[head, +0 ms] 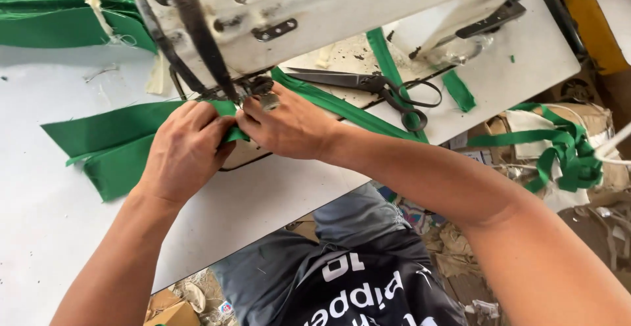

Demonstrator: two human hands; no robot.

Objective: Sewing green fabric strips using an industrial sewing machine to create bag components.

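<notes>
So we had both hands right up at the needle end of the sewing machine (315, 10), close together, nearly knuckle to knuckle. Our left hand (187, 152) was pressed down on the green fabric piece (112, 145), fingers curled and pinching its edge just in front of the presser foot (253, 93). Our right hand (286, 125) was touching the same edge from the other side, fingertips pinched on the fabric right beside the foot. So both were clamped on that one piece, which lay flat on the white table (39, 234) and stretched out to our left, its near end tucked under the machine head.

A narrow green strip (342, 109) ran out from behind our right hand, across the table and off its edge. A pair of dark scissors (381, 89) lay just past that strip, blades shut, pointing toward the needle. Another short green strip (458, 91) sat well off to the right, and a tangle of green strips (568, 155) hung beyond the table's end over some cardboard scraps (591, 119). A stack of green fabric (52, 10) sat at the far left corner.
</notes>
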